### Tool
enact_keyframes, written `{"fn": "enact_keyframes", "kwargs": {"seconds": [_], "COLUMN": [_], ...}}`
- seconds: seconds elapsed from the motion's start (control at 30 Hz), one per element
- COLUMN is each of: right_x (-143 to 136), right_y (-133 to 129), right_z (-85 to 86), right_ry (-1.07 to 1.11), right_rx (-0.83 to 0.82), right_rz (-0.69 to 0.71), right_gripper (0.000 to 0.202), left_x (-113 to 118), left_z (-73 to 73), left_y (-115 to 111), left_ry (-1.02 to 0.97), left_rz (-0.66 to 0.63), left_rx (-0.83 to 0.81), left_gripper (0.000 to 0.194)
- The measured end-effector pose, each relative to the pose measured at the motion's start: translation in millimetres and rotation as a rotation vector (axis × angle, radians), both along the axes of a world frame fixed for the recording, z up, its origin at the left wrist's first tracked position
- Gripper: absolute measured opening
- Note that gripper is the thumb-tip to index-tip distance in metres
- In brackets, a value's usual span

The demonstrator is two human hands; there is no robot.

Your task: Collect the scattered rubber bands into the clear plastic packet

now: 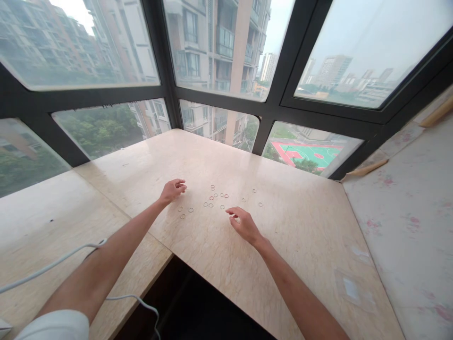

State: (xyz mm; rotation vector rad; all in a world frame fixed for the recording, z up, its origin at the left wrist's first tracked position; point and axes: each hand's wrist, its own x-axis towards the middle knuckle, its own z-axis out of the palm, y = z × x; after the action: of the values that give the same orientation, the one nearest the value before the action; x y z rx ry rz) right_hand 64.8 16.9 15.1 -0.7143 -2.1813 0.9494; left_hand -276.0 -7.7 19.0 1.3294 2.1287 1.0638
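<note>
Several thin rings [211,205] lie scattered over the pale marble-patterned ledge [198,245], most of them silvery. A few look reddish, among them one ring [226,196] near the middle of the scatter. My left hand [173,190] hovers at the left side of the rings, its fingers loosely bent and apart, nothing visible in them. Just below it lie three silvery rings, one a single ring [191,209]. On the other side, my right hand [244,224] has its fingertips close to a silvery ring [222,207]. Its fingers are half curled with gaps between them, and I see nothing held.
Dark window frames [219,101] border the ledge at the back. A white cable [49,265] runs by my left forearm and hangs over the front edge. Floral wallpaper [406,212] covers the right wall, and a clear plastic piece [352,288] lies near it.
</note>
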Motion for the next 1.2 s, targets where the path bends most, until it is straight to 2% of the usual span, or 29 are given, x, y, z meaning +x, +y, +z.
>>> {"fn": "enact_keyframes", "kwargs": {"seconds": [0.07, 0.17, 0.23, 0.33, 0.4, 0.47, 0.57, 0.67, 0.73, 0.8, 0.87, 0.93, 1.0, 1.1, 1.2], "right_x": [-17, -42, -61, -88, -101, -109, -109, -103, -100, -99, -100, -104, -107, -109, -103], "right_y": [-5, -7, -3, 13, 28, 45, 67, 83, 90, 96, 100, 101, 98, 87, 70], "right_z": [4.5, 6.7, 4.7, -0.7, -4.1, -6.8, -10.1, -13.1, -14.6, -14.9, -14.0, -12.5, -11.3, -10.3, -8.7], "right_ry": [-0.018, -0.023, -0.020, -0.039, -0.061, -0.079, -0.115, -0.171, -0.209, -0.240, -0.262, -0.272, -0.268, -0.237, -0.183], "right_rx": [-0.002, -0.037, -0.140, -0.282, -0.291, -0.276, -0.226, -0.159, -0.109, -0.061, -0.022, 0.008, 0.032, 0.068, 0.101], "right_rz": [0.076, 0.167, 0.192, 0.186, 0.125, 0.006, -0.161, -0.221, -0.223, -0.212, -0.196, -0.182, -0.165, -0.131, -0.094], "right_gripper": [0.033, 0.034, 0.033, 0.031, 0.033, 0.035, 0.037, 0.039, 0.041, 0.041, 0.040, 0.038, 0.036, 0.035, 0.034], "left_x": [1, 3, 8, 24, 40, 58, 81, 90, 81, 64, 41, 22, 8, 1, -1], "left_z": [-0.9, 0.0, 1.5, 1.0, -2.7, -8.0, -13.1, -10.7, -7.6, -6.1, -6.9, -8.5, -8.9, -6.3, -2.7], "left_y": [4, 3, -1, -15, -27, -41, -62, -74, -76, -75, -72, -69, -67, -65, -64], "left_ry": [-0.002, 0.101, 0.174, 0.272, 0.343, 0.401, 0.404, 0.422, 0.471, 0.524, 0.565, 0.574, 0.560, 0.553, 0.574], "left_rz": [-0.019, -0.006, -0.010, -0.102, -0.173, -0.201, -0.228, -0.210, -0.139, -0.023, 0.114, 0.177, 0.116, -0.036, -0.078], "left_rx": [0.012, 0.030, 0.041, 0.053, 0.044, 0.028, 0.069, 0.173, 0.201, 0.164, 0.064, -0.062, -0.150, -0.191, -0.191], "left_gripper": [0.043, 0.037, 0.034, 0.033, 0.031, 0.029, 0.028, 0.028, 0.028, 0.029, 0.032, 0.032, 0.028, 0.025, 0.025]}}
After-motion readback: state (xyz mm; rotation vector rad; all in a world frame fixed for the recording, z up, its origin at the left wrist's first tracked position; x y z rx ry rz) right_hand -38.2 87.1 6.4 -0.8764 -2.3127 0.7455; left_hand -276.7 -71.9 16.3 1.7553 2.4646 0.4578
